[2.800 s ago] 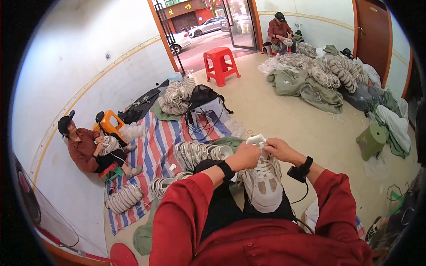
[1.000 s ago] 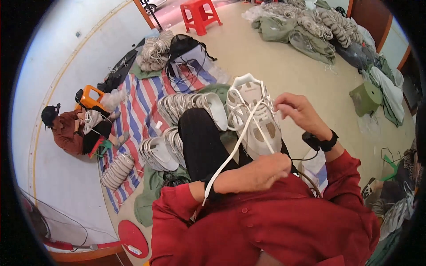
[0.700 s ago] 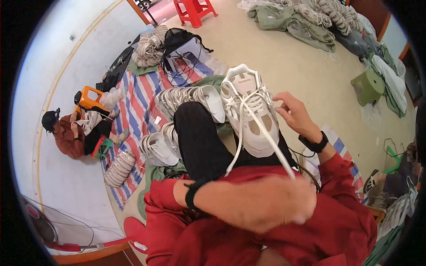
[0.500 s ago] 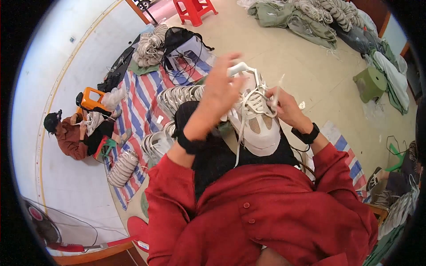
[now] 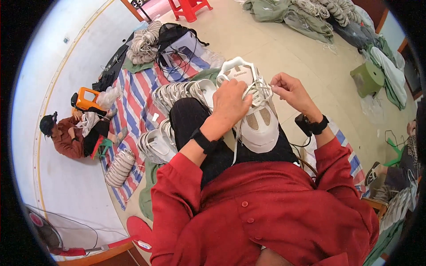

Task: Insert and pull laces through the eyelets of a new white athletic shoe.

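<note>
A white and beige sneaker (image 5: 256, 119) rests on my lap, toe toward me. My left hand (image 5: 230, 103) lies over its lacing, fingers closed on the white shoelace (image 5: 258, 91). My right hand (image 5: 290, 91) is at the shoe's right side, pinching the lace end between thumb and fingers. Both wrists wear black bands. A loose lace strand hangs down over my black trousers.
Rows of white sneakers (image 5: 177, 91) lie on a striped mat (image 5: 135, 97) to my left. Another person (image 5: 66, 135) sits on the floor at left beside an orange stool (image 5: 84, 99). A green stool (image 5: 368, 79) stands at right; piles of shoes and cloth (image 5: 310, 13) lie beyond.
My left hand pulled the lace far back toward my chest, then returned forward onto the shoe's lacing. My right hand stayed at the shoe's right side.
</note>
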The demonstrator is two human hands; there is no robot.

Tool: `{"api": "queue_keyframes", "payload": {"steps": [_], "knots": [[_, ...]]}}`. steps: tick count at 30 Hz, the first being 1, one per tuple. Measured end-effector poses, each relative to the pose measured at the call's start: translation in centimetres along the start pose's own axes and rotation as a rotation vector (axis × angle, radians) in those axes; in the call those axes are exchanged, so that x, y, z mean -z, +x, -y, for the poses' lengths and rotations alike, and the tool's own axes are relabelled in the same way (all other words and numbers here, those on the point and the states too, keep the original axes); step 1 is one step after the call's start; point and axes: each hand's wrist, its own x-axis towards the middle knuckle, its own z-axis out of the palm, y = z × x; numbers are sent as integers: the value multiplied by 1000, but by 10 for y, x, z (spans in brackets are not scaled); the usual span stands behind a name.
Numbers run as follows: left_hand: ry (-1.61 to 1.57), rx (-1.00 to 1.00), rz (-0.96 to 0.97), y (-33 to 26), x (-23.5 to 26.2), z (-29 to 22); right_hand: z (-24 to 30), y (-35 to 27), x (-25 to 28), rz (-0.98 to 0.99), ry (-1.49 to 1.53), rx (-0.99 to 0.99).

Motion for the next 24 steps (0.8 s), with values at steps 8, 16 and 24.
{"api": "queue_keyframes", "payload": {"steps": [8,16,24], "knots": [[-321,167,125,9,-11,25,-2,4,13,88,-512,133],[-505,364,255,10,6,46,-29,28,-7,-280,-436,217],[-643,394,269,-14,8,66,-29,25,-27,-329,75,25]]}}
